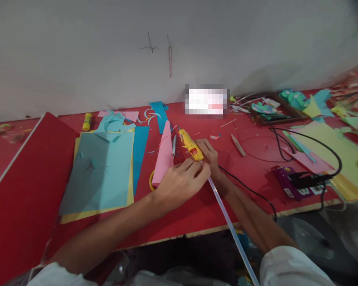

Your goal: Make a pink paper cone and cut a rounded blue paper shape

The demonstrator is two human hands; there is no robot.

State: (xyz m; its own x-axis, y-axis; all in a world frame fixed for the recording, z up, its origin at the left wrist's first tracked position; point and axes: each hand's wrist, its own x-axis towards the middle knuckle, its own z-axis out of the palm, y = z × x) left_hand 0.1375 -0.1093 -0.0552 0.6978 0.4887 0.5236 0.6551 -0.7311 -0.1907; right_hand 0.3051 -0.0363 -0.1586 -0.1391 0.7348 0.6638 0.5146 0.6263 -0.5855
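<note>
A yellow hot glue gun [191, 146] points up and to the left above the red table. My right hand [209, 155] is closed around its far side, so part of the grip is hidden. At the gun's rear, my left hand [181, 178] pinches a long translucent glue stick [231, 228], which runs from there down past the table's front edge. Just left of the gun stands a pink paper cone [164, 159], close to my left hand. Behind the cone, scissors [174, 146] are partly hidden, with a yellow handle showing at its base.
Blue and yellow paper sheets [104, 174] lie left, with a yellow glue tube [87, 122] behind. A red board [20, 190] leans at far left. Right are a cutter [238, 145], a purple box [292, 183] with black cables, a dark tray [286, 115] and more paper.
</note>
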